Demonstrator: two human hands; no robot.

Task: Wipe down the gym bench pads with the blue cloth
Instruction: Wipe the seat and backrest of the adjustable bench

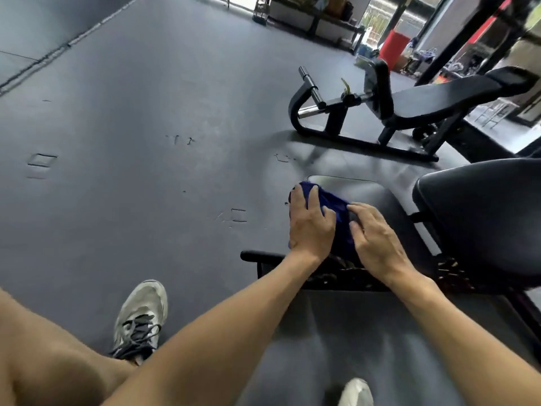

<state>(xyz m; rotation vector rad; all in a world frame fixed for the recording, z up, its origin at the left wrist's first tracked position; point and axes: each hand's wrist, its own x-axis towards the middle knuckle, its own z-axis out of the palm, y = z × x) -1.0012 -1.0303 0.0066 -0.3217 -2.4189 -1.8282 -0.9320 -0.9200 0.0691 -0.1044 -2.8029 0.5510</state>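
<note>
A blue cloth (336,218) lies bunched on the black seat pad (377,197) of the bench in front of me. My left hand (310,224) presses flat on the cloth's left part, fingers straight and reaching over its far edge. My right hand (374,235) lies on the cloth's right side with fingers spread. Most of the cloth is hidden under both hands. The bench's larger back pad (483,218) rises to the right, apart from the hands.
A second black bench (424,104) with chrome roller bars stands further back on the right. Grey rubber flooring (131,142) stretches to the left. My two white shoes (140,315) are on the floor near the bench frame (263,256). Shelving and clutter line the far wall.
</note>
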